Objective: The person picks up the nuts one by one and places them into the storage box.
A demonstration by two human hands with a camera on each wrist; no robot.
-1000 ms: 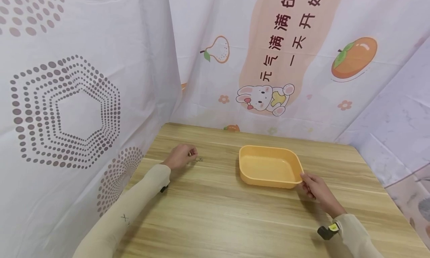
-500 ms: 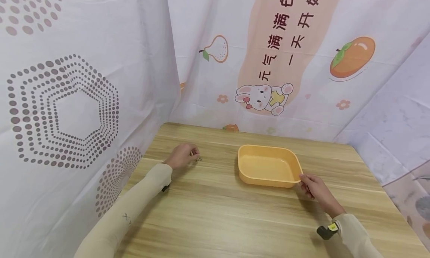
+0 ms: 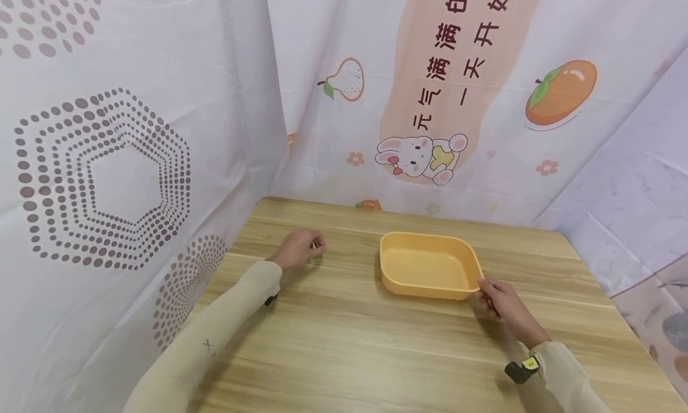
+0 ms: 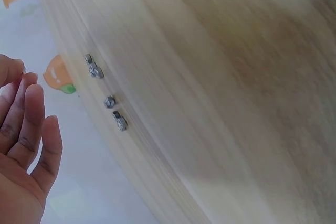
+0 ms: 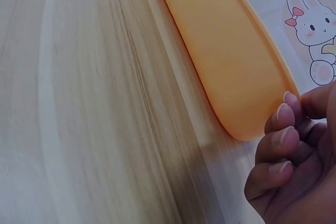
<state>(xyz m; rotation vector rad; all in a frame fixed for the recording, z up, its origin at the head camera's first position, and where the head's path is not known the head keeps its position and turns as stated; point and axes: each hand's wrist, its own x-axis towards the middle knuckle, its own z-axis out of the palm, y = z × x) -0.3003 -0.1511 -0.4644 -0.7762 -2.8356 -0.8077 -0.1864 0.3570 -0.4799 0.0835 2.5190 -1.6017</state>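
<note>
My left hand (image 3: 302, 249) is over the left part of the table, its thumb and index fingertip pinched together on a small metal nut (image 4: 24, 70), of which only a sliver shows. Several small silvery nuts (image 4: 109, 102) lie on the wood close to this hand; in the head view the hand mostly covers them. The yellow rectangular tray (image 3: 424, 268) rests to the right, with nothing in it. At its near right corner my right hand (image 3: 505, 305) pinches the rim between thumb and index finger, the other fingers curled below.
A wood-grain table (image 3: 344, 353) spans the front. White printed curtains (image 3: 322, 150) rise along its back and left edges. A black wrist camera (image 3: 521, 371) sits at my right cuff.
My left hand has shifted a little to the right and now covers more of the nuts. The right hand keeps its grip on the tray's corner, and the tray stays in place.
</note>
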